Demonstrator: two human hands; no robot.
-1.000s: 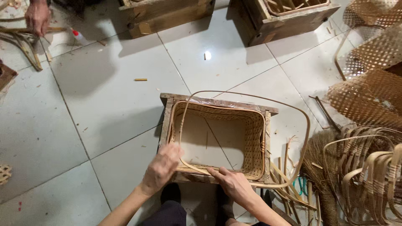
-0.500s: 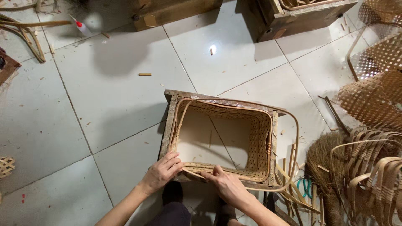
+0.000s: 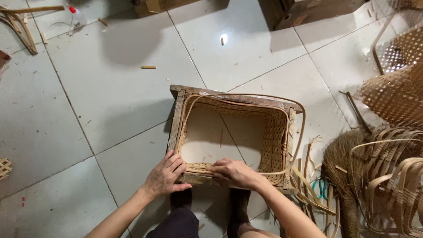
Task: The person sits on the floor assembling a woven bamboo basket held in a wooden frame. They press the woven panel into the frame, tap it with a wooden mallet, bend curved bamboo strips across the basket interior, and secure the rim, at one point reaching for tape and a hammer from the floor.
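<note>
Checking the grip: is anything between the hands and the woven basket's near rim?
Nothing visible. The left hand and the right hand both rest directly on the near rim of the woven basket, inside its wooden frame.

Dark wooden crates (image 3: 308,13) cropped at twelve o'clock, woven mats (image 3: 396,75) cut off at three, forearms cropped at six.

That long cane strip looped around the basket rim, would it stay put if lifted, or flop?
The strip probably springs rather than flops: it holds a smooth bow clear of the basket. It looks thin, so likely light. Both the left hand and right hand press at the near rim, which suggests it resists bending.
</note>
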